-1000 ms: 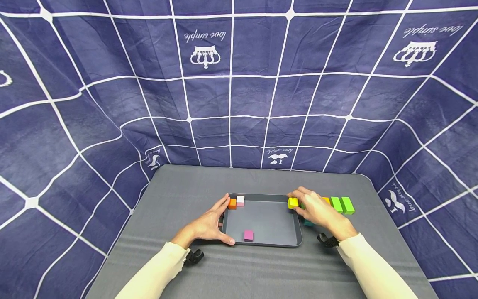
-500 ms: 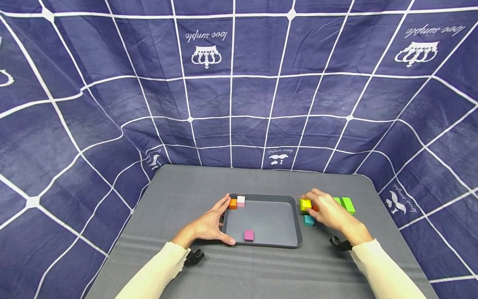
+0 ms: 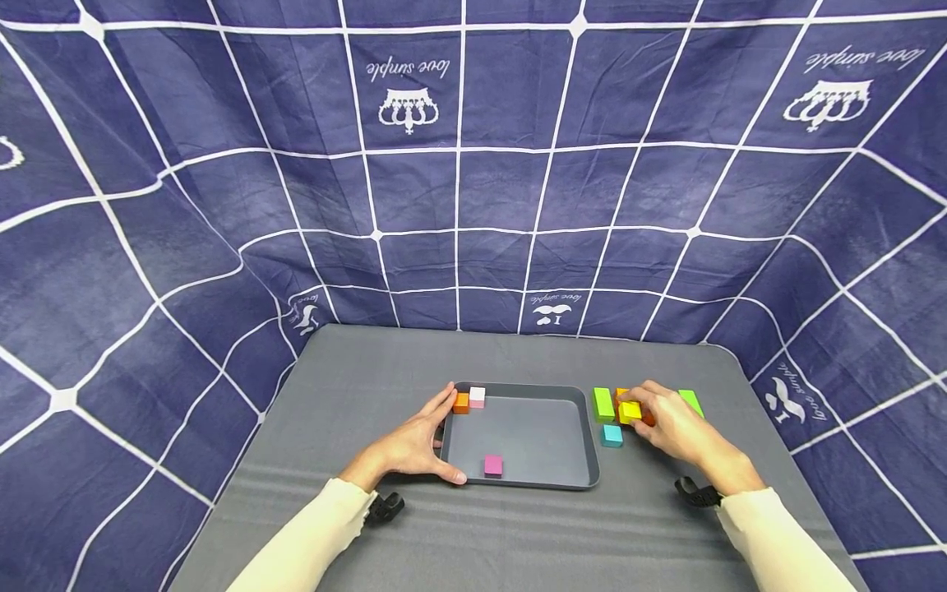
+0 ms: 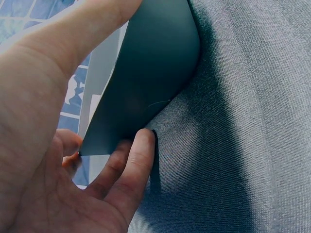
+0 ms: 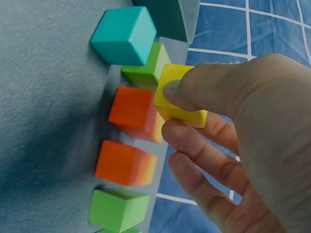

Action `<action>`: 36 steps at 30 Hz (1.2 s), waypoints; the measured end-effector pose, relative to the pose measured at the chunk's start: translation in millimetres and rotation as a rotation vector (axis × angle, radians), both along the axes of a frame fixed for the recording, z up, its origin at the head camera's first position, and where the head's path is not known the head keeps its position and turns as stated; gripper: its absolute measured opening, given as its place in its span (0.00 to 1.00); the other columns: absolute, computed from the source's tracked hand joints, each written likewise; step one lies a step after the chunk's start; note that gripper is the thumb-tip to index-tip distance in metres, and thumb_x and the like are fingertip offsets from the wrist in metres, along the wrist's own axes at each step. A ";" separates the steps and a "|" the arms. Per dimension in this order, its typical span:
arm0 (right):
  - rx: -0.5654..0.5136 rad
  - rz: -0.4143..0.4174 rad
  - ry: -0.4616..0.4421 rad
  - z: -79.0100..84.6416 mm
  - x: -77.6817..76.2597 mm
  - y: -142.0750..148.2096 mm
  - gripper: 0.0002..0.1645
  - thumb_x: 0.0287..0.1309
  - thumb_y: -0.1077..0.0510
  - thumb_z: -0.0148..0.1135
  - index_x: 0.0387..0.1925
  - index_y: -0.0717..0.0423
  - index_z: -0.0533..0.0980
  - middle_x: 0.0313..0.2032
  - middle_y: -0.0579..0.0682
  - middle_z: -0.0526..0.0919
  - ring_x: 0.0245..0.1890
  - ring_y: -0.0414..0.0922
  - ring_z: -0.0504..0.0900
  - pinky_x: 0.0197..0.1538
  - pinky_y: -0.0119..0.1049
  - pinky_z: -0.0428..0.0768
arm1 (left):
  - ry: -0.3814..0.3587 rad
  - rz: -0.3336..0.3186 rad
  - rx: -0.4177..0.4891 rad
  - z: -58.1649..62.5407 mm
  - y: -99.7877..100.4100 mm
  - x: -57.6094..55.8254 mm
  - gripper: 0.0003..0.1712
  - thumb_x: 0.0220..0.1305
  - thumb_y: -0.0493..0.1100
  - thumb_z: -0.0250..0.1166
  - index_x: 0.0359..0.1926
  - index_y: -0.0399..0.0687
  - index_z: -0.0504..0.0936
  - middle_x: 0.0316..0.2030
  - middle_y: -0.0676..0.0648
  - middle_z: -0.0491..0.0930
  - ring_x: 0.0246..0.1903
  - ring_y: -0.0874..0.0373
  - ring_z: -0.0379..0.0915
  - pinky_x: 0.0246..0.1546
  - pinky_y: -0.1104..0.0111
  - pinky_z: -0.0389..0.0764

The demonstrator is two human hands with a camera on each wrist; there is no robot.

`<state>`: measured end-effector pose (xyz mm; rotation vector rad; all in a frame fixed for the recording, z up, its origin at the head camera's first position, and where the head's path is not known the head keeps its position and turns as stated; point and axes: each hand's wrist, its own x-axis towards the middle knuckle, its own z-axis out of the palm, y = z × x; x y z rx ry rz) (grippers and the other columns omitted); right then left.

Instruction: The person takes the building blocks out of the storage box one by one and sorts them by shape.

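Observation:
My right hand point(image 3: 669, 423) pinches a yellow cube point(image 5: 170, 77) between thumb and fingers, raised over a row of blocks right of the grey tray point(image 3: 533, 436). Under and around it are a green block point(image 3: 603, 404), two orange-and-yellow blocks point(image 5: 130, 108) and a cyan cube point(image 3: 611, 437). My left hand point(image 3: 407, 448) grips the tray's left side, thumb at the near rim and fingers along the left wall. In the tray, an orange cube point(image 3: 461, 403) and a pink-and-white cube point(image 3: 477, 397) sit in the far left corner. A magenta cube point(image 3: 493, 466) lies near the front wall.
Another green block point(image 3: 691, 401) shows beyond my right hand at the row's right end. The grey tabletop point(image 3: 355, 362) ends at a blue curtain point(image 3: 503, 197) with white lines, which closes off the back and both sides.
The right hand has carried the yellow cube rightward, from over the tray's far right corner to above the row of blocks. The left hand and tray have stayed put.

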<state>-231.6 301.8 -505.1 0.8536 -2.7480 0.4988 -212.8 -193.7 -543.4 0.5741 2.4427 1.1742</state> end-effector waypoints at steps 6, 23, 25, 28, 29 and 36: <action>0.018 -0.036 -0.044 -4.6 4.3 6.6 0.27 0.54 0.71 0.88 0.55 0.59 0.90 0.47 0.53 0.92 0.38 0.44 0.83 0.41 0.43 0.87 | 0.003 -0.003 -0.006 -1.1 0.4 -1.3 0.89 0.50 0.54 0.98 0.96 0.41 0.45 0.98 0.42 0.35 0.78 0.41 0.79 0.68 0.57 0.94; -0.036 -0.032 -0.127 -24.6 12.5 13.5 0.26 0.49 0.72 0.89 0.50 0.57 0.89 0.44 0.48 0.90 0.36 0.38 0.83 0.39 0.33 0.86 | 0.010 0.000 -0.022 0.9 0.1 -0.3 0.90 0.50 0.55 0.98 0.97 0.41 0.44 0.98 0.42 0.36 0.75 0.41 0.82 0.68 0.56 0.94; -0.042 -0.028 -0.132 -25.9 13.6 13.3 0.26 0.49 0.73 0.89 0.50 0.57 0.89 0.44 0.47 0.90 0.37 0.37 0.83 0.39 0.32 0.86 | 0.012 0.000 -0.026 0.8 0.0 -0.2 0.90 0.49 0.55 0.98 0.97 0.41 0.45 0.98 0.42 0.36 0.76 0.41 0.81 0.68 0.56 0.94; -0.049 -0.016 -0.149 -27.3 14.5 13.6 0.26 0.49 0.73 0.89 0.50 0.56 0.90 0.44 0.46 0.89 0.37 0.38 0.83 0.39 0.32 0.86 | 0.006 0.002 -0.023 0.7 -0.2 0.0 0.89 0.50 0.55 0.98 0.97 0.41 0.45 0.98 0.43 0.36 0.77 0.41 0.80 0.69 0.56 0.93; -0.049 -0.014 -0.154 -28.0 14.7 13.7 0.27 0.49 0.74 0.89 0.50 0.56 0.90 0.43 0.45 0.89 0.37 0.37 0.83 0.39 0.32 0.86 | 0.004 0.002 -0.022 0.6 -0.3 0.1 0.89 0.50 0.55 0.98 0.97 0.41 0.45 0.98 0.43 0.36 0.78 0.41 0.79 0.69 0.56 0.93; -0.056 -0.007 -0.155 -31.4 15.3 15.2 0.28 0.49 0.75 0.88 0.52 0.56 0.90 0.44 0.45 0.89 0.38 0.36 0.83 0.40 0.32 0.87 | -0.001 -0.003 -0.009 -0.2 -0.8 0.3 0.89 0.50 0.54 0.98 0.96 0.40 0.45 0.98 0.42 0.35 0.78 0.40 0.79 0.68 0.56 0.94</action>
